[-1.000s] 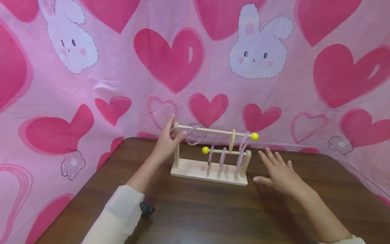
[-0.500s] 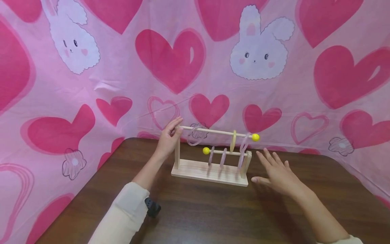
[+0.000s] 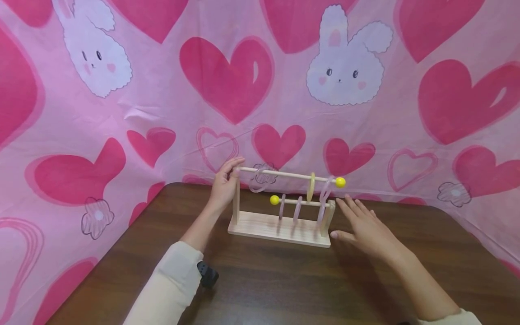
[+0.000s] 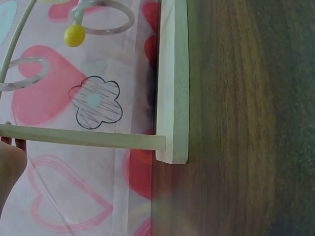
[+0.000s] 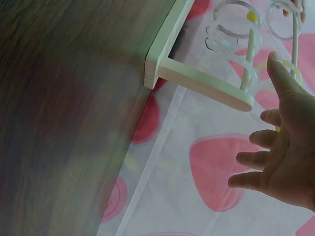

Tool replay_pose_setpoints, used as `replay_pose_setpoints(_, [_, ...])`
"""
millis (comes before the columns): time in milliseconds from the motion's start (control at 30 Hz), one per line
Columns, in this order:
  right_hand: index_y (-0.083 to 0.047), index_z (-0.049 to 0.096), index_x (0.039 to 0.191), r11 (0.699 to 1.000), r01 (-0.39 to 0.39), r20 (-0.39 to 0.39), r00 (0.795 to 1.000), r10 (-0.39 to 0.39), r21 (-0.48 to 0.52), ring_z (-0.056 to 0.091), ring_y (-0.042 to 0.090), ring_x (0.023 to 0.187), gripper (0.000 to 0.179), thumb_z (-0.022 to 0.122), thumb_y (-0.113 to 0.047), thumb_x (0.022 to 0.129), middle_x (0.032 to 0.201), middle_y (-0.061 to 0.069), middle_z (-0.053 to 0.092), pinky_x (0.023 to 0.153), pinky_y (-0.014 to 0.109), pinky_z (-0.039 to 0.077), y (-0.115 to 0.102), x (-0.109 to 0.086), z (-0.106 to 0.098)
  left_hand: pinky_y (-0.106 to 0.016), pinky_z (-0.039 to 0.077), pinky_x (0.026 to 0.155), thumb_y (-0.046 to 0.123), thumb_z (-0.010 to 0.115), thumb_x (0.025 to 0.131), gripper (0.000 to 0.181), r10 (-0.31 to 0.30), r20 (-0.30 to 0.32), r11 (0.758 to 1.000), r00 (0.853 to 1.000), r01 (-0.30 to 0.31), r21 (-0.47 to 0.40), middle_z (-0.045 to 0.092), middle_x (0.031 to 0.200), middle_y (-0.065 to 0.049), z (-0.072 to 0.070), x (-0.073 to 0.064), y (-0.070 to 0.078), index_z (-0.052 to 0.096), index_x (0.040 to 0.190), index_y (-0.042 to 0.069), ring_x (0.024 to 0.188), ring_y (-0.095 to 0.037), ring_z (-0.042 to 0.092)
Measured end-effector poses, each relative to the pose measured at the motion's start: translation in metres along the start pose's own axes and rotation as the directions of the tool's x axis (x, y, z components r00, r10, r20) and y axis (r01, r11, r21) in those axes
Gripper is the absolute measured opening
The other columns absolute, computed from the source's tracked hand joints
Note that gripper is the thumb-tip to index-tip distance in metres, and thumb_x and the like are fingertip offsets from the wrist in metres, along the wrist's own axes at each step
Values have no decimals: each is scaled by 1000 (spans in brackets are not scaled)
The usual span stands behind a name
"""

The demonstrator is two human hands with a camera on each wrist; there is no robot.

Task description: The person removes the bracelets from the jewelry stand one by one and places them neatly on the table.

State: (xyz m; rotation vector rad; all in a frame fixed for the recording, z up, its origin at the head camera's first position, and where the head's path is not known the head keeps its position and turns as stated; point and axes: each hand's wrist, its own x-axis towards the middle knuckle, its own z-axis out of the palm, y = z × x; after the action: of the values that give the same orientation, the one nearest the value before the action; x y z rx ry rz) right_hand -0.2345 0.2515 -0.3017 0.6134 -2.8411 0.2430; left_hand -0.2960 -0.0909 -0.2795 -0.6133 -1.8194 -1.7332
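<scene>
On the dark wooden surface (image 3: 276,289) there stands upright a small wooden rack (image 3: 270,229), near the far edge and around the middle of its width; the right end of the rack is turned slightly toward the near edge. The left hand (image 3: 222,187) pinches the top of the taller post (image 3: 236,203) between thumb and fingers. The right hand (image 3: 367,230) is spread, with straight fingers and the thumb held apart; it is just beside the shorter post (image 3: 327,219), and I cannot see it touching.

From the taller post goes the upper rod (image 3: 290,175), which ends at the right in a yellow ball. Around it hang a clear ring (image 4: 22,85) near the left hand, a yellow ring (image 3: 311,187) farther right, and a pale purple ring (image 3: 322,197) close to the ball. The lower rod (image 3: 290,201) comes from the shorter post and has its own yellow ball at the left end; three purple rings (image 3: 297,209) hang around it, the rightmost close to the post.

On the left wrist is a black device (image 3: 208,274), beside a pale sleeve (image 3: 170,284). Behind the far edge hangs a pink cloth (image 3: 284,108) with hearts and rabbits.
</scene>
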Motion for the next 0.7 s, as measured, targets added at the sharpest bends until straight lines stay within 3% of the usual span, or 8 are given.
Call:
replay_pose_setpoints(100, [-1, 33, 141, 999, 14, -58, 998, -16, -41, 29, 41, 129, 82, 65, -46, 81, 143, 24, 31, 93, 65, 31, -2, 4, 1, -27, 36, 97, -8, 45, 92, 27, 0, -1, 1000, 1000, 0, 3, 47, 128, -27, 0, 0, -1, 53, 117, -14, 121, -32, 42])
replay_pose_setpoints(200, [-3, 42, 136, 997, 7, -161, 987, -20, -77, 46, 38, 118, 72, 66, -42, 82, 132, 21, 48, 82, 60, 43, -6, 7, 2, -30, 36, 98, -7, 45, 92, 27, 1, 2, 1000, 1000, -1, -2, 47, 128, -27, 0, 0, -1, 53, 118, -14, 121, -32, 42])
replay_pose_setpoints(367, [-9, 55, 126, 994, -48, -324, 946, 15, -94, 62, 38, 79, 54, 66, -39, 83, 89, 20, 67, 57, 54, 48, -12, 14, 1, -30, 35, 98, -8, 45, 92, 28, -5, 6, 1000, 1000, 5, -30, 47, 128, -27, 0, 1, -1, 52, 118, -14, 122, -32, 41])
replay_pose_setpoints(500, [-12, 61, 117, 993, -88, -391, 919, 51, -78, 55, 34, 53, 43, 67, -38, 83, 53, 10, 53, 45, 50, 45, -17, 23, 1, -28, 34, 99, -8, 45, 91, 28, -4, 8, 999, 1000, 4, -46, 46, 128, -28, 0, 0, 0, 51, 118, -15, 124, -32, 40])
replay_pose_setpoints(600, [-12, 65, 111, 994, -98, -428, 901, 68, -49, 45, 27, 45, 39, 68, -37, 82, 45, 1, 40, 44, 49, 44, -20, 29, 1, -26, 34, 98, -9, 46, 91, 28, 1, 6, 999, 1000, -1, -53, 46, 128, -28, 0, 0, -2, 51, 117, -16, 124, -31, 39])
replay_pose_setpoints(700, [-11, 69, 106, 996, -93, -478, 875, 75, -15, 39, 23, 44, 36, 70, -37, 80, 44, -2, 39, 44, 47, 43, -22, 33, 2, -25, 35, 97, -9, 46, 91, 28, 1, 4, 998, 1000, 0, -63, 46, 129, -28, 0, 2, -7, 51, 117, -16, 124, -31, 38])
